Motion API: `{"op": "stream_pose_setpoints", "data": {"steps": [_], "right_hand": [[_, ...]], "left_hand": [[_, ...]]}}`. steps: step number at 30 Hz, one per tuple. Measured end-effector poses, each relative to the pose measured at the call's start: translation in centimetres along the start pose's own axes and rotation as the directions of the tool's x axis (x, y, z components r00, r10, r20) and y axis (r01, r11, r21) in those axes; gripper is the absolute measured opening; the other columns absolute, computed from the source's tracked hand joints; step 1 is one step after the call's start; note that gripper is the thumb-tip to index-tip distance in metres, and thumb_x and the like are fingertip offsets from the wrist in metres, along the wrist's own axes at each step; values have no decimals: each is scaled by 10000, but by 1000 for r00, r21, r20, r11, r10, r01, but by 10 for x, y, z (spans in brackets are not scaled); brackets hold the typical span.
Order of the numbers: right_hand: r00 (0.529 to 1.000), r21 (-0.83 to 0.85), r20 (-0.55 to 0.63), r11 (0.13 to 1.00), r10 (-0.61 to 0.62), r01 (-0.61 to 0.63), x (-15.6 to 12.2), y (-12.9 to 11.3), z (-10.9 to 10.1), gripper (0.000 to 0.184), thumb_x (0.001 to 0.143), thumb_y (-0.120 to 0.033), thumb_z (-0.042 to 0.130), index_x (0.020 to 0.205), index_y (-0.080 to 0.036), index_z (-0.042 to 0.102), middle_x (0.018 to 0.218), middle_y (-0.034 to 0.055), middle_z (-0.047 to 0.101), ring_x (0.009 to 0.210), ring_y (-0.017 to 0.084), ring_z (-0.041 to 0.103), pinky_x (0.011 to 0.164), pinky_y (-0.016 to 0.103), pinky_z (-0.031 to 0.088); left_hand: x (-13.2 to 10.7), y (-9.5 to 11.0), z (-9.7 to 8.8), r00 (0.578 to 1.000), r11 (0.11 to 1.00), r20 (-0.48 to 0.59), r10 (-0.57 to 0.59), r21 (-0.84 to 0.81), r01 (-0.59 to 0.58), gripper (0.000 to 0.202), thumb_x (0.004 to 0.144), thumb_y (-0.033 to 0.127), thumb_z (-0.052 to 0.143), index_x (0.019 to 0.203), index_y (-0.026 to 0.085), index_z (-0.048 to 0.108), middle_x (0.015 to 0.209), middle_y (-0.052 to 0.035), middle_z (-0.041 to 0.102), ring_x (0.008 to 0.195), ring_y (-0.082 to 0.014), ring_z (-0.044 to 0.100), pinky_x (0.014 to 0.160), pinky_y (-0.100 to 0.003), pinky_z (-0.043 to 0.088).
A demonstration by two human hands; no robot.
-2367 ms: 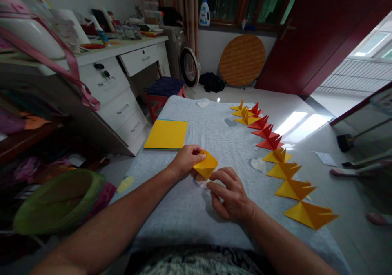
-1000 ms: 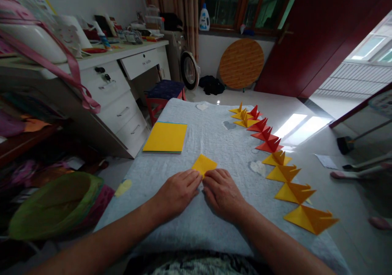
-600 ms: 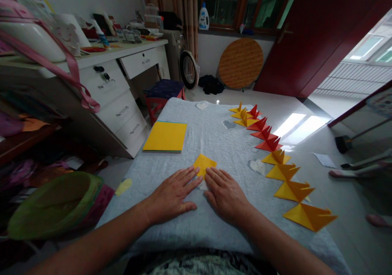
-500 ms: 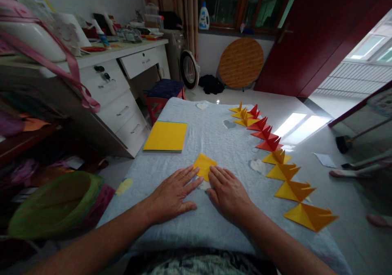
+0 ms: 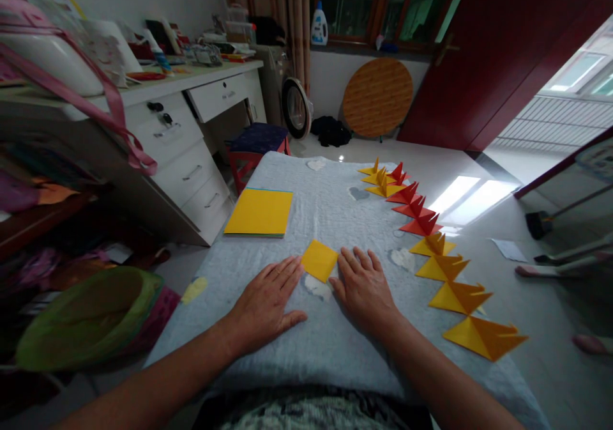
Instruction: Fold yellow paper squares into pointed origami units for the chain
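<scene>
A small folded square of yellow paper (image 5: 319, 261) lies on the light-blue cloth (image 5: 330, 206), turned so a corner points towards me. My left hand (image 5: 269, 297) rests flat at its left corner, fingers stretched and thumb apart; the fingertips touch or almost touch the paper. On the other side, my right hand (image 5: 364, 287) lies palm down with its fingers spread, close beside the right edge. Neither hand holds anything. Farther off to the left is a stack of larger paper squares (image 5: 261, 213), yellow on top.
Along the right side runs a row of folded paper pieces, some yellow (image 5: 460, 297), some red (image 5: 421, 224). A green bin (image 5: 90, 318) stands at the lower left, below a white desk (image 5: 186, 161). Behind the cloth-covered surface is a stool (image 5: 258, 139).
My right hand has moved off the paper to the right and its fingers have spread. The left hand has drawn back slightly to the left, baring more of the square.
</scene>
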State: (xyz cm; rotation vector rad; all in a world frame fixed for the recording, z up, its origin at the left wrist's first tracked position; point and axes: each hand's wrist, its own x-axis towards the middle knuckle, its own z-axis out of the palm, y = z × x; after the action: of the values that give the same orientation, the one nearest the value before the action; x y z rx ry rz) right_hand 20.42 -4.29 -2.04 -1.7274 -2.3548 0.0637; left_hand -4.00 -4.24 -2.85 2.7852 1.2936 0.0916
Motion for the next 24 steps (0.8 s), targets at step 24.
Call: {"op": "stream_pose_setpoints", "data": {"steps": [24], "right_hand": [[989,152,-116,982,-94,111,5,6,4,266,967,-197,498,1148,-199,693,1264,99,704,1205,248,619,1081,463,386]], "left_hand": [[8,-1,-4,992,992,104,66,-112,-54,722,923,539,543,1521,170,378,1606,-143,352,1485,-278,334,1213,-432,262]]}}
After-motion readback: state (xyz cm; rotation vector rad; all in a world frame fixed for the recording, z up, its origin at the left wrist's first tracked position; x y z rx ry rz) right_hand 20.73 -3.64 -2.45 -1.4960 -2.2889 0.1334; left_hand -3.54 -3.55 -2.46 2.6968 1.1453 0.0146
